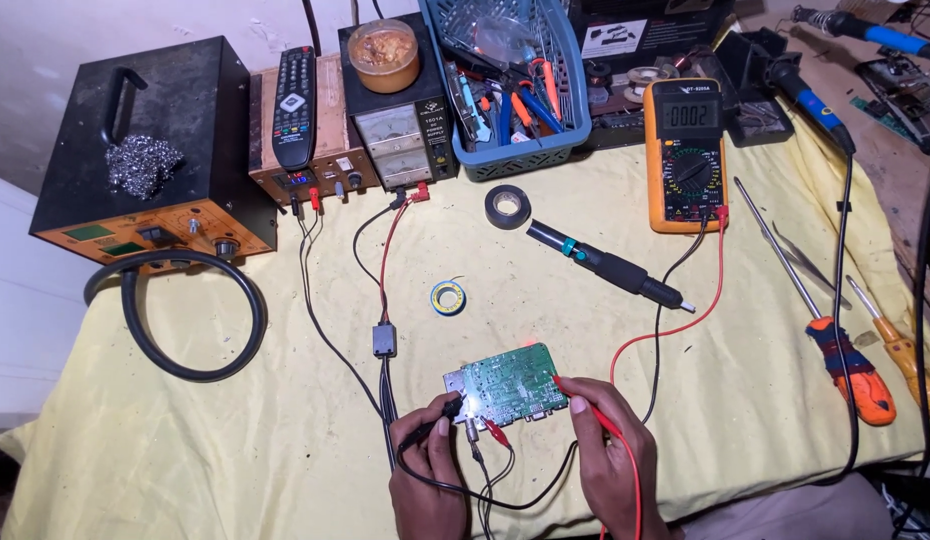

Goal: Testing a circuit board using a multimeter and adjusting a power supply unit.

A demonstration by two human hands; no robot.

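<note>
A green circuit board (505, 380) lies on the yellow cloth (235, 420) near the front edge. My left hand (430, 470) pinches a black probe against the board's left edge, beside a bright spot of light. My right hand (610, 450) holds a red probe (575, 395) whose tip touches the board's right side. Red and black leads run from the probes up to an orange multimeter (687, 155) at the back right. Small red clips (497, 432) sit at the board's front edge.
A black station (155, 150) with a looped hose stands at back left, a power supply (400, 115) and blue tool basket (510, 85) behind. Black tape roll (507, 206), solder spool (448, 297), desoldering pump (610, 267) and screwdrivers (835, 320) lie on the cloth.
</note>
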